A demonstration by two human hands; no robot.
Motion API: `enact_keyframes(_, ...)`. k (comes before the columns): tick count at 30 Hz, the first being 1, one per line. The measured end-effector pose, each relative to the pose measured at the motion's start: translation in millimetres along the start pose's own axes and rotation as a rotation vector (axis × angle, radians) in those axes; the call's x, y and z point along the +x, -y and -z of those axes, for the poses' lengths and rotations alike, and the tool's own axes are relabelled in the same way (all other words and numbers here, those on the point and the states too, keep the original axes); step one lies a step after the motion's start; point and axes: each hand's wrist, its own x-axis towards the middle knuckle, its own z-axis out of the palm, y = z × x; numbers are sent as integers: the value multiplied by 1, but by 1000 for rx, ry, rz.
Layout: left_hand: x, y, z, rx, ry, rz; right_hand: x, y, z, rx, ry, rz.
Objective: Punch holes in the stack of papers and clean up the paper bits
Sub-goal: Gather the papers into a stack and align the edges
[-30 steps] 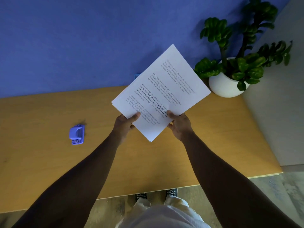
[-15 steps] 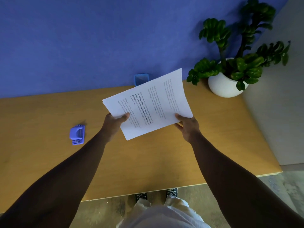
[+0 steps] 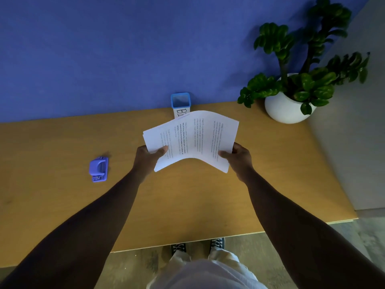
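Note:
A stack of printed white papers [image 3: 193, 138] hangs above the middle of the wooden table [image 3: 187, 205], bowed upward between my hands with its text running sideways. My left hand [image 3: 149, 158] grips the stack's left edge, thumb on top. My right hand [image 3: 237, 157] grips the right edge the same way. A small blue hole punch [image 3: 99, 168] lies on the table to the left, well apart from both hands. No paper bits show on the table.
A small blue bin [image 3: 180, 101] with a white label stands at the table's back edge against the blue wall, just behind the papers. A white pot with a green plant [image 3: 287, 107] sits at the back right corner. The table's front edge is close to my legs.
The papers have turned from a diagonal tilt to lying crosswise and dropped lower. My hands have spread apart to opposite edges, and the stack now bows upward. The blue bin has come into view.

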Motion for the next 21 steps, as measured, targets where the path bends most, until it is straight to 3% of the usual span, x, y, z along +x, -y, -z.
enact_keyframes(9, -16, 21, -14, -22, -55, 57, -2, -15, -5, -130, -94, -57)
enact_keyframes(21, -13, 30, -7, 62, -15, 64, -6, -21, -4, -206, -108, 36)
